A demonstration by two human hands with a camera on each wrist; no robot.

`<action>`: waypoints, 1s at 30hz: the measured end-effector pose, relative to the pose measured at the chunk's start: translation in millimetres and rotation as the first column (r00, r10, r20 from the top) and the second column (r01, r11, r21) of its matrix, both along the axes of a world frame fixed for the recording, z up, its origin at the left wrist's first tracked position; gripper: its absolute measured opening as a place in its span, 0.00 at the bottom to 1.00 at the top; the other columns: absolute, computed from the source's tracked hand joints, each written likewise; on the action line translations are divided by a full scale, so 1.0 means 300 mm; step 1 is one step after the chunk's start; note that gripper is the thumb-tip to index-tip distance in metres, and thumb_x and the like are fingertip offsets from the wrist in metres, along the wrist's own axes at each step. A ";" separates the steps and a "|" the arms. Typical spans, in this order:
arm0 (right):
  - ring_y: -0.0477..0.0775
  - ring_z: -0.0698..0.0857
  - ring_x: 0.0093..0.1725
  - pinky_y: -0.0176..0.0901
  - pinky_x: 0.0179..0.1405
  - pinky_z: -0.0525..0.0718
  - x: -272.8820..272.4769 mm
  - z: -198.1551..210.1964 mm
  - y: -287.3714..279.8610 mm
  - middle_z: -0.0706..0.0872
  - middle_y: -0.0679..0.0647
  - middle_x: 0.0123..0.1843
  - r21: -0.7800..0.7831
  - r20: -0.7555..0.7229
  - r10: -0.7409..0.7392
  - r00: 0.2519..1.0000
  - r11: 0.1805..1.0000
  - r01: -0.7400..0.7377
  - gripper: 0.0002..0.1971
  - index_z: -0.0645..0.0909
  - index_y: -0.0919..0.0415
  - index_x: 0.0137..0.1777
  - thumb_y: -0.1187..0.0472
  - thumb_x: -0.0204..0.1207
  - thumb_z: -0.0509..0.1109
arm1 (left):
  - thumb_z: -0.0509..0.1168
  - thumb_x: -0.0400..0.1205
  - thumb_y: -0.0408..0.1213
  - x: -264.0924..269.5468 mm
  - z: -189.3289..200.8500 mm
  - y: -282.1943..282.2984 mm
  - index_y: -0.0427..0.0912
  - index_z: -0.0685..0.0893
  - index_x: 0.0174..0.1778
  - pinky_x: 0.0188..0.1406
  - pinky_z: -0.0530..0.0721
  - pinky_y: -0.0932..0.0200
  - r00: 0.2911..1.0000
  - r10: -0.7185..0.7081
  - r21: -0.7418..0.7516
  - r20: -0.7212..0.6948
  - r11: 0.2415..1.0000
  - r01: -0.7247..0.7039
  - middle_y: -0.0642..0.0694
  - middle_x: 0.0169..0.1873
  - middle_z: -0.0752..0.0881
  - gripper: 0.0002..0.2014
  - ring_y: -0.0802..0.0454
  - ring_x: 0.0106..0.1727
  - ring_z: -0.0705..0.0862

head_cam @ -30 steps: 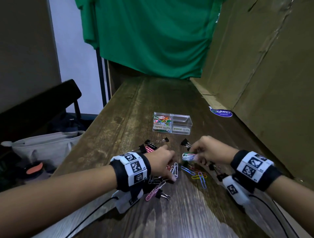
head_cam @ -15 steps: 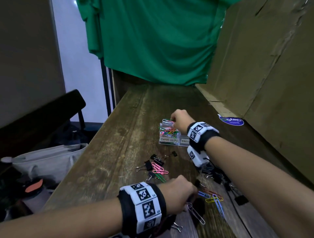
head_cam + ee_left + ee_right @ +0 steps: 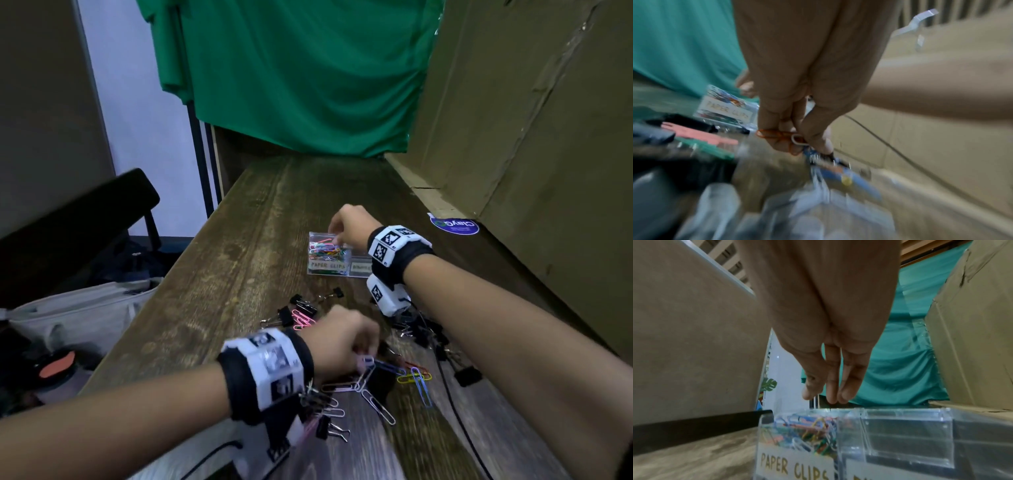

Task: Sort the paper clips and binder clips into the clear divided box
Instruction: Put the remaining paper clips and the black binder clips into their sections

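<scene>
The clear divided box [image 3: 313,270] [image 3: 900,431] stands mid-table, its left cell labelled PAPER CLIPS and full of coloured paper clips [image 3: 325,251] [image 3: 807,433]; the right cell looks empty. My right hand [image 3: 346,226] [image 3: 830,391] hovers just above the left cell, fingers straight and pointing down, holding nothing. Nearer me, my left hand [image 3: 342,339] [image 3: 795,138] pinches an orange paper clip [image 3: 774,136] and a white one [image 3: 797,140] over the loose pile of paper clips [image 3: 411,377] and black binder clips [image 3: 303,306].
A large cardboard box [image 3: 531,120] walls the table's right side, with a blue sticker [image 3: 454,226] at its foot. Green cloth [image 3: 298,75] hangs at the far end. A black cable [image 3: 459,421] runs across the near right. A chair and bags sit left of the table edge.
My right hand carried clips from the pile to the box's left cell and now hangs empty over it. My left hand stays at the pile, gathering clips.
</scene>
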State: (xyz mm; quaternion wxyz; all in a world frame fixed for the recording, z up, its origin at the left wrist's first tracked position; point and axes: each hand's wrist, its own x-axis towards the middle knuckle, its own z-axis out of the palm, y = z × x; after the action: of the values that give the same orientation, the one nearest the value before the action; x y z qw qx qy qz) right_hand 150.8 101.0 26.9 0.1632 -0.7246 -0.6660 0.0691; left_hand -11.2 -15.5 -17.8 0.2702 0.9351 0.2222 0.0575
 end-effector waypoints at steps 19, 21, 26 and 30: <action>0.57 0.85 0.48 0.52 0.48 0.82 0.032 -0.151 -0.720 0.84 0.58 0.49 -0.402 0.165 0.345 0.924 0.879 -0.256 0.07 0.79 0.64 0.44 0.70 0.67 0.69 | 0.72 0.70 0.22 0.182 0.195 0.508 0.38 0.90 0.44 0.41 0.81 0.63 0.910 0.383 0.176 0.157 0.896 -0.407 0.43 0.34 0.86 0.10 0.53 0.38 0.83; 0.55 0.84 0.47 0.51 0.47 0.80 0.018 -0.153 -0.724 0.84 0.57 0.48 -0.384 0.136 0.392 0.910 0.867 -0.316 0.08 0.80 0.63 0.45 0.71 0.67 0.69 | 0.69 0.69 0.20 0.203 0.169 0.521 0.36 0.91 0.45 0.41 0.80 0.64 0.919 0.364 0.208 0.153 0.897 -0.390 0.42 0.34 0.87 0.12 0.53 0.38 0.84; 0.50 0.81 0.51 0.45 0.51 0.80 0.018 -0.159 -0.710 0.83 0.50 0.51 -0.243 0.055 0.367 0.928 0.907 -0.344 0.16 0.83 0.53 0.50 0.71 0.65 0.70 | 0.70 0.69 0.19 0.230 0.134 0.540 0.36 0.90 0.49 0.41 0.80 0.62 0.936 0.341 0.255 0.091 0.900 -0.352 0.37 0.43 0.91 0.15 0.52 0.38 0.83; 0.53 0.83 0.48 0.47 0.48 0.81 -0.024 -0.170 -0.705 0.83 0.54 0.47 -0.276 0.087 0.458 0.885 0.865 -0.420 0.12 0.83 0.58 0.47 0.72 0.67 0.66 | 0.71 0.71 0.21 0.223 0.141 0.528 0.35 0.90 0.51 0.46 0.86 0.58 0.951 0.301 0.252 0.063 0.918 -0.307 0.35 0.45 0.91 0.14 0.50 0.41 0.85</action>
State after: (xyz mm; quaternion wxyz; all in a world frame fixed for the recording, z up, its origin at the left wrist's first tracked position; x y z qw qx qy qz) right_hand 143.5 -110.4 -24.1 0.0002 -0.5715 -0.8097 0.1330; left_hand 55.6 143.0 24.7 0.1361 0.9156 0.3523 0.1382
